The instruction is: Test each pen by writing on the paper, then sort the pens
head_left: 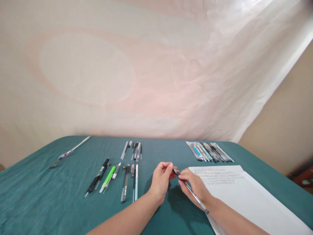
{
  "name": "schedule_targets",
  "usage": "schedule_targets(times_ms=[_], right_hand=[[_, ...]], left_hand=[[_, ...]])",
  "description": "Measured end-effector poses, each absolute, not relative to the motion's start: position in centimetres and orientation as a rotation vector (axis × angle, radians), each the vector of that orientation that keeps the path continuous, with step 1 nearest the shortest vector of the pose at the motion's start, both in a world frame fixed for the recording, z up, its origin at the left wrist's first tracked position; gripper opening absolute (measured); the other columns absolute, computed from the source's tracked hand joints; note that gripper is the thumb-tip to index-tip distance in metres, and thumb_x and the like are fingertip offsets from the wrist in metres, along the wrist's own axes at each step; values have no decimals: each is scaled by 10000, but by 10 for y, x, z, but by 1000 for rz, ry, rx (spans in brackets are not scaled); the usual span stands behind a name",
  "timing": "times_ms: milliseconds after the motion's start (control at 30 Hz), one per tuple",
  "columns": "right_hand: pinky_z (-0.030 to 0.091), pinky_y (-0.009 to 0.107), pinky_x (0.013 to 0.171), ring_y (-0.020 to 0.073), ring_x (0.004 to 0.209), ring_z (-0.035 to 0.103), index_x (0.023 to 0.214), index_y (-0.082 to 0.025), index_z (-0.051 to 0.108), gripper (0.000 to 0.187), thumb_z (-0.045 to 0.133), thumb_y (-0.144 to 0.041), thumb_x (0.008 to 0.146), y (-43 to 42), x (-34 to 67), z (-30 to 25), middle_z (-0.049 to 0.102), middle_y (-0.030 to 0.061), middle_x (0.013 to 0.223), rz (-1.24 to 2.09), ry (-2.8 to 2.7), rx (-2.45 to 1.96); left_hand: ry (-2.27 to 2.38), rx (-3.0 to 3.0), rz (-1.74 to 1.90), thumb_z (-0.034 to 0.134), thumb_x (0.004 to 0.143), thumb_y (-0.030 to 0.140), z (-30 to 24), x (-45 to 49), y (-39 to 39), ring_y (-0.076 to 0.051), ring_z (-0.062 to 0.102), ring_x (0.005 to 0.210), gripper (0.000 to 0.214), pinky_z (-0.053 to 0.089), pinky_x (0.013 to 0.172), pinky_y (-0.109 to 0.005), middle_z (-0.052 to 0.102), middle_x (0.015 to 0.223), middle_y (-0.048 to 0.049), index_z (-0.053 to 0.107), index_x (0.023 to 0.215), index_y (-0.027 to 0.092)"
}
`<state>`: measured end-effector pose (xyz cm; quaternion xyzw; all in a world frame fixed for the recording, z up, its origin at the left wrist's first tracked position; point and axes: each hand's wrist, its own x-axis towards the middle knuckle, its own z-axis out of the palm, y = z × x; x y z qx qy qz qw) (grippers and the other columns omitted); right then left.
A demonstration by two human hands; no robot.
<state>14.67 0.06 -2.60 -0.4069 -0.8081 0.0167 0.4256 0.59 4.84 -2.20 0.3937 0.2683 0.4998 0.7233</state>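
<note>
broadly, the view is filled by a pale hanging sheet (156,75), below which a table (49,205) is covered in dark green cloth. on the right, white paper (234,202) is laid, marked with lines of writing near its far edge and partly hidden by the right forearm. beyond it, a close row of pens (210,151) is set side by side. to the left, looser pens are spread in two bands, a bright green one (107,179) among them.

between these groups, just left of the paper, both hands are brought near each other above the cloth. by the left hand (159,181), the far end of a slim pen (194,195) is pinched between thumb and fingers; by the right hand (194,186), its barrel is held a little lower, fingers curled in. so the pen's long axis is slanted from the left fingertips down toward the right forearm, and most of its length is lain on the right hand's side. whether a cap or a tip is gripped at the dark far end cannot be told.
</note>
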Motion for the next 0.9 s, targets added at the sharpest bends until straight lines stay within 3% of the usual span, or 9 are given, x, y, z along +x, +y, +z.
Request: schedule_targets(times_ms=[267, 900], right_hand=[[472, 309, 660, 155, 788, 520, 1012, -204, 401, 249, 428, -73, 802, 5, 148, -33, 507, 63, 892, -20, -2112, -961], [468, 285, 607, 149, 719, 498, 1001, -201, 419, 244, 410, -72, 794, 4, 146, -28, 491, 54, 848, -145, -2139, -907]], left_hand=[[605, 882, 1130, 623, 706, 380, -24, 6, 47, -126, 584, 677, 256, 468, 743, -308, 623, 739, -26, 553, 788, 147], [609, 885, 1109, 633, 700, 364, -16, 5, 42, -122, 572, 653, 241, 472, 700, -287, 618, 718, -23, 552, 771, 148]])
